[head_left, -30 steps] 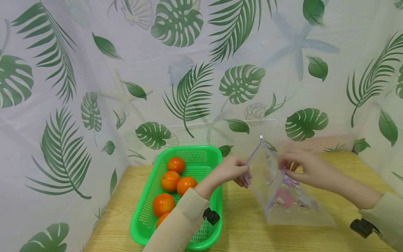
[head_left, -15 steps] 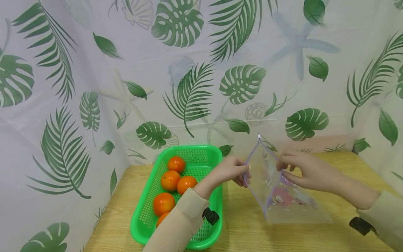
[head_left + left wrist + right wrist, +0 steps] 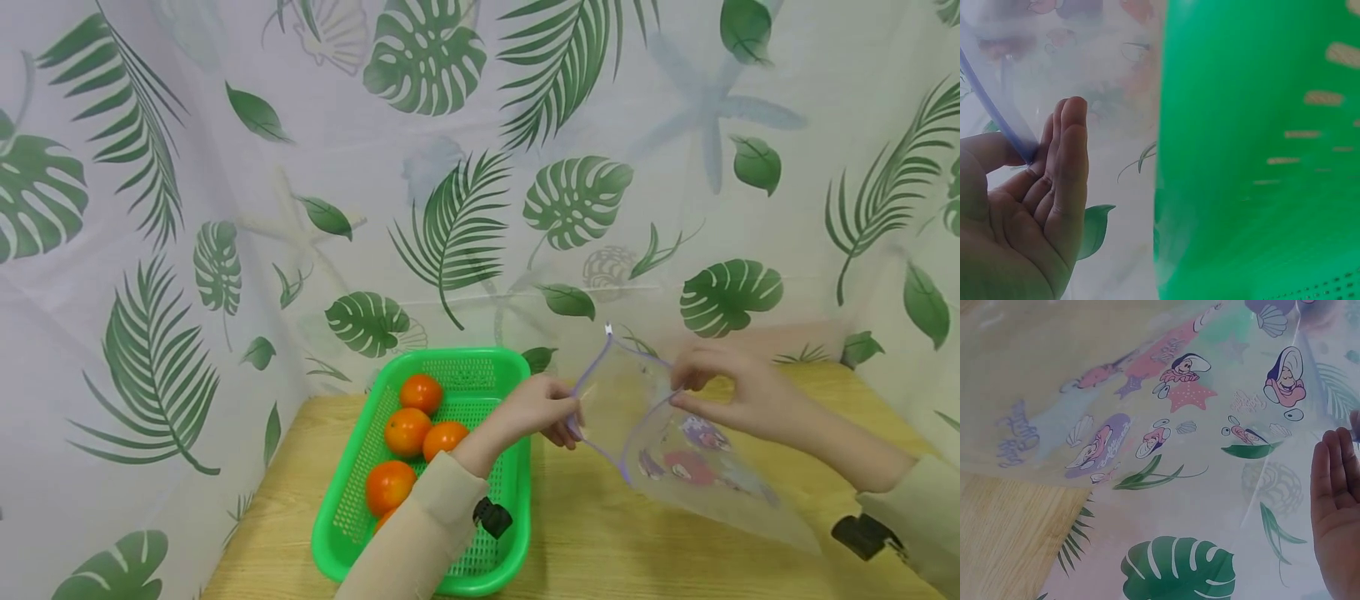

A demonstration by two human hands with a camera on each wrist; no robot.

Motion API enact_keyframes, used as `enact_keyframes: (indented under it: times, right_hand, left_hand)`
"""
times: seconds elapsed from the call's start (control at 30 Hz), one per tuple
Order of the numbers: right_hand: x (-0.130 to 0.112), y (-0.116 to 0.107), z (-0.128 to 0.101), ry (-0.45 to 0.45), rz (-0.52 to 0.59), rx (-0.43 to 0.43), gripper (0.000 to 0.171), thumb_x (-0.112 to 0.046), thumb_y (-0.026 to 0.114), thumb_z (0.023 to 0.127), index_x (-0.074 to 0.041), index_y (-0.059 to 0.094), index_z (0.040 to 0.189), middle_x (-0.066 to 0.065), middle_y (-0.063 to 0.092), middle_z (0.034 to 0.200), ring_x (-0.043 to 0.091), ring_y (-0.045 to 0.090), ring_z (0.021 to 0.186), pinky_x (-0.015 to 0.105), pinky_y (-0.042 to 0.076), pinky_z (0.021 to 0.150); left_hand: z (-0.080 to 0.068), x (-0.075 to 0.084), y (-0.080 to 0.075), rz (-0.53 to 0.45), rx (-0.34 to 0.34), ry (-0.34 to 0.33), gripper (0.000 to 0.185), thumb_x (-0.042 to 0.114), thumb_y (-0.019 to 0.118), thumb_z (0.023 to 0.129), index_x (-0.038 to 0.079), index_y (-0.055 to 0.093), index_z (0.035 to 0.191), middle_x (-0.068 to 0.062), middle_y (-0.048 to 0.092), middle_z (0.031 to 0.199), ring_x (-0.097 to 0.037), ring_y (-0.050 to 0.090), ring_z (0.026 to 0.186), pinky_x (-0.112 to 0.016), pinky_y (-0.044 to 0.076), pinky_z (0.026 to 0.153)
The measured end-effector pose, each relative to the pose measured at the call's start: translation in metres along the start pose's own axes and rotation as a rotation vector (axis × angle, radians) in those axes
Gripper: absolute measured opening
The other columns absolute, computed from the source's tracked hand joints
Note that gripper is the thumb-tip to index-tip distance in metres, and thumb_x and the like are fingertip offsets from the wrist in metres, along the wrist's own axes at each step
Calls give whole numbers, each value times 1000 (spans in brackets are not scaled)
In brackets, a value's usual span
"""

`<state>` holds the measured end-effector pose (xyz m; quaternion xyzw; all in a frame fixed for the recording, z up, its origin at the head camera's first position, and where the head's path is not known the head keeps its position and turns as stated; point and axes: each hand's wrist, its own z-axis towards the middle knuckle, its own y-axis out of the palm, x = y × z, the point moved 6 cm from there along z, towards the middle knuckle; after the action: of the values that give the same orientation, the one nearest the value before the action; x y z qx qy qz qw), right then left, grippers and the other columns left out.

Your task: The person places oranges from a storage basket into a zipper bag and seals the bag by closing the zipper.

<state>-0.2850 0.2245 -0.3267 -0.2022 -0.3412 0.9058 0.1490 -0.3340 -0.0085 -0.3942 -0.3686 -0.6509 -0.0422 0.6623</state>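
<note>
A clear zip bag (image 3: 693,467) with purple edging and cartoon prints is held up above the table, its mouth spread wide toward the left. My left hand (image 3: 536,412) pinches the near-left rim; the left wrist view shows the purple strip caught between thumb and fingers (image 3: 1067,156). On the opposite rim, my right hand (image 3: 738,400) pinches with thumb and fingertips. A white zip slider (image 3: 609,329) sits at the top corner of the mouth. Left of the bag stands a green plastic basket (image 3: 520,500) holding several orange tomato-like round fruits (image 3: 407,431), partly covered by the left forearm.
The wooden table (image 3: 585,550) lies beneath the basket and bag. Behind and at both sides hangs a white leaf-printed cloth (image 3: 480,108). A black strap camera mount (image 3: 492,517) is on the left sleeve, another mount (image 3: 866,536) on the right.
The bag mouth has been pulled wider, with the left hand shifting slightly left and the right hand slightly right. The bag's lower part has swung and lifted; the slider moved a little left.
</note>
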Motion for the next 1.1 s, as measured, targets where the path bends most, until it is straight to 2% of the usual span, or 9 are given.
enact_keyframes:
  times: [0.17, 0.33, 0.47, 0.73, 1.1]
  right_hand:
    - [1, -4, -2, 58, 10, 6, 46, 11, 88, 69, -23, 72, 95, -12, 68, 92, -2, 66, 79, 11, 53, 77]
    - [1, -1, -3, 88, -15, -26, 43, 5, 88, 73, -27, 72, 98, -15, 68, 95, -3, 65, 82, 13, 53, 77]
    - [-1, 6, -2, 74, -9, -51, 42, 3, 89, 75, -28, 70, 97, -15, 67, 97, -1, 64, 85, 13, 54, 77]
    - [-3, 11, 1, 84, 6, -70, 41, 5, 88, 76, -26, 70, 95, -16, 65, 95, -4, 65, 84, 12, 55, 77]
    - [-3, 19, 6, 53, 43, -73, 41, 8, 87, 75, -23, 69, 95, -13, 64, 93, -3, 64, 82, 12, 54, 74]
  left_hand:
    - [-4, -4, -4, 7, 5, 0, 29, 10, 55, 102, -6, 76, 89, -21, 79, 83, -11, 70, 59, -29, 64, 62]
    - [-7, -5, -1, 9, -20, 20, 32, 12, 55, 107, -7, 75, 91, -24, 78, 87, -10, 70, 61, -33, 65, 66]
    - [-7, -3, 3, 31, -51, 48, 32, 15, 56, 108, -6, 75, 93, -25, 78, 90, -12, 73, 65, -36, 66, 69]
    - [-11, -4, 8, 71, -85, 50, 32, 17, 54, 109, -1, 75, 92, -21, 79, 92, -13, 73, 67, -26, 62, 65]
    - [-15, -7, 3, 68, -72, 40, 32, 23, 56, 109, 1, 75, 95, -25, 78, 97, -18, 75, 70, -26, 62, 66]
